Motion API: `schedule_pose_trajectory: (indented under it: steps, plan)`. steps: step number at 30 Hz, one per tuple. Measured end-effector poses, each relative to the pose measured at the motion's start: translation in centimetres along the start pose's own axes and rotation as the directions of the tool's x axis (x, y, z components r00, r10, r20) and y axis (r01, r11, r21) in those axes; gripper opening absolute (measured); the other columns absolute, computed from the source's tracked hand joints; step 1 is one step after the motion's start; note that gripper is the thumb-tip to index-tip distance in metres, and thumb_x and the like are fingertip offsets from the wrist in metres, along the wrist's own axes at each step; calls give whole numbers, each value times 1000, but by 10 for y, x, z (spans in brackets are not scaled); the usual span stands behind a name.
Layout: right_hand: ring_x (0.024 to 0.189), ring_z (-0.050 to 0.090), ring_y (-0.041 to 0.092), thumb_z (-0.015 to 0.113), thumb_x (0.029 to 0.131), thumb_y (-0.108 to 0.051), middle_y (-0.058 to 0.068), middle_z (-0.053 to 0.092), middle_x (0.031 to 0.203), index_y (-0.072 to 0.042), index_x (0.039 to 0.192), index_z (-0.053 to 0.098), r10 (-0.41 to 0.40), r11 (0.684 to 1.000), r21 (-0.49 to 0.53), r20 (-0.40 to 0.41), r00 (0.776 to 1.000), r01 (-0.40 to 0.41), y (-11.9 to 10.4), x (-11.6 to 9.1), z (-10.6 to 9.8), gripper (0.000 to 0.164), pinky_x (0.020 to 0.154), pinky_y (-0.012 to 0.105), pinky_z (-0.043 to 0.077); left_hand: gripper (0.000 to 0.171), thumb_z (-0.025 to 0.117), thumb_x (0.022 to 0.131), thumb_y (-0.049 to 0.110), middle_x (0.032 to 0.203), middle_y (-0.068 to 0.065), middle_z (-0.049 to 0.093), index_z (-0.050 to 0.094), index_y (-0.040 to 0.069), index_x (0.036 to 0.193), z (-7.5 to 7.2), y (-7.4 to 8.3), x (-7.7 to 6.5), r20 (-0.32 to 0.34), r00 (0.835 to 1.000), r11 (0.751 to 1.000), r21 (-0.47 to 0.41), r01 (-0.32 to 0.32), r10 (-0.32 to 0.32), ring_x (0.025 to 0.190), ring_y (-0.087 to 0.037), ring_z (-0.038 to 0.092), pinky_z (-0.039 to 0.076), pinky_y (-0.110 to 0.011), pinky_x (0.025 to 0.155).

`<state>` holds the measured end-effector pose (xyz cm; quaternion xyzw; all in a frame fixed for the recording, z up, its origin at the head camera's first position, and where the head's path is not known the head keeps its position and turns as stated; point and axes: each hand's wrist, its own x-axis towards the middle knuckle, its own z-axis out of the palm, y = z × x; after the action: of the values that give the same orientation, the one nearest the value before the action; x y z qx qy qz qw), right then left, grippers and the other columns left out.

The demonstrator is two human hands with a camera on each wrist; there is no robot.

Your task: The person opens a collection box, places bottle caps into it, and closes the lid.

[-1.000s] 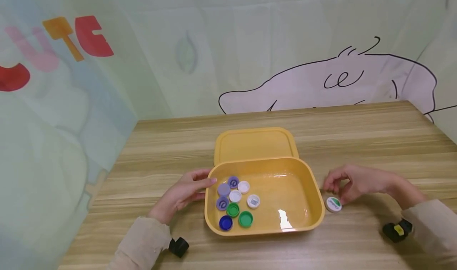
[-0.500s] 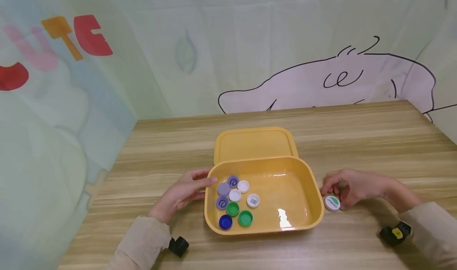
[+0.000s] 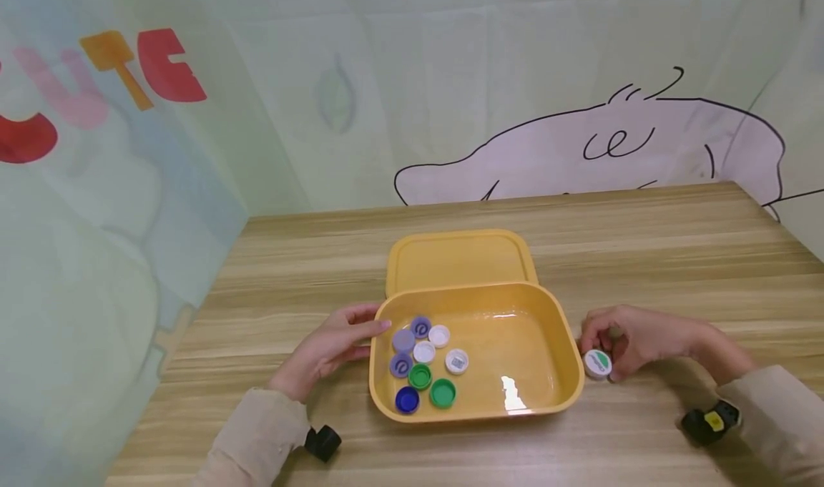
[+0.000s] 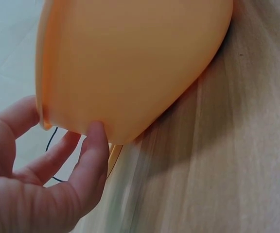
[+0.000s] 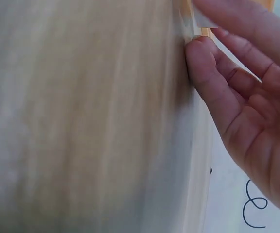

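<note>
My left hand holds the left end of an orange-yellow plastic box, its thumb over the rim. In the left wrist view, its fingers touch the box's outer wall. Several bottle caps lie in the box's left half, among them a dark blue cap, a green cap, a purple cap and a white cap. Right of the box, my right hand pinches a white bottle cap with a green print at table level. The right wrist view mostly hides this cap.
A matching yellow lid lies flat behind the box, its front edge hidden by the box. Everything rests on a wood-grain table. A printed curtain hangs behind the table and along its left side.
My right hand has closed in on the white and green cap, and both have shifted slightly left towards the box. My left hand and the box stay put.
</note>
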<state>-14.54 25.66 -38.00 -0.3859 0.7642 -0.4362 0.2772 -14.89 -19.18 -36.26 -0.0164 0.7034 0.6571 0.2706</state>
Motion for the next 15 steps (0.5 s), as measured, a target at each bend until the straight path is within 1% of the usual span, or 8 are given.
schedule_pose_trajectory:
  steps: [4,11,15]
  plan:
    - [81,57,13,76,72,-4,6,60,95,-9,101,59,17,999,40,-25,1000,-16,-1,-1,-3,34,71,31,55,58,62,88,15,128,-20,50,38,-8,136,0,-1,1,-2,1000,1000,0,12,-12,102,-19,57,51,-37,87]
    - [82,58,12,77,73,-7,1,62,91,-9,100,59,79,995,-42,-140,987,-85,-6,-2,-10,32,73,29,55,58,62,88,15,127,-20,50,38,-8,136,-1,-2,2,2,1000,1000,1,11,-11,101,-19,58,51,-37,87]
    - [80,59,13,75,74,-5,2,63,88,-7,99,59,87,995,-30,-172,981,-94,-8,-1,-14,30,72,30,55,58,62,88,15,127,-19,51,38,-8,136,-1,-1,2,10,1000,1000,2,3,-3,101,-18,58,51,-37,87]
